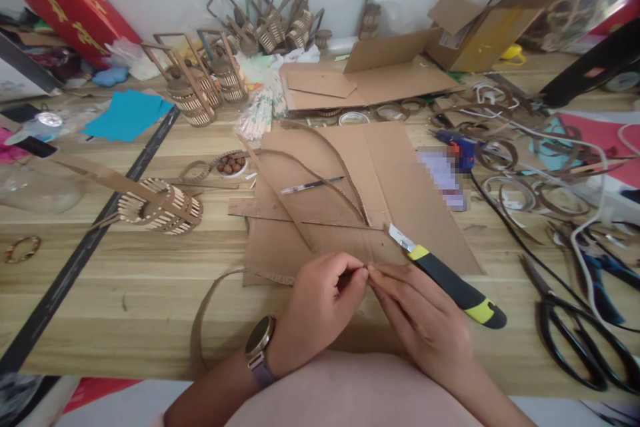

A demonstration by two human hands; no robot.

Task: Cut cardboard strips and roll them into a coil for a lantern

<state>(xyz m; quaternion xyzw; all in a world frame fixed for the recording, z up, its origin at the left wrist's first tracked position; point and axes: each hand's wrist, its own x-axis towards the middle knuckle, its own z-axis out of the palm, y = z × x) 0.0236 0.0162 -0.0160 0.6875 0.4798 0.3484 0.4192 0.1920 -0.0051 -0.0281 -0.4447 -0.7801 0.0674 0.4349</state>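
Note:
My left hand [320, 310], with a watch on its wrist, and my right hand [425, 320] meet fingertip to fingertip at the near edge of a large flat cardboard sheet [380, 173]. Both pinch a thin corrugated cardboard strip [220, 287], which curls away to the left and down over the wooden table [125, 293]. A black and yellow utility knife [450, 283] lies just beyond my right hand, blade out and pointing up-left. More thin cardboard strips [320, 160] arch over the sheet, and a pen [310, 185] lies on it.
A small cardboard basket [160, 207] lies on its side at left, with several more [200, 90] at the back. Black scissors [580, 340] and pliers sit at right near a blue glue gun [460, 147] and cardboard rings. A cardboard box [490, 27] stands at back right.

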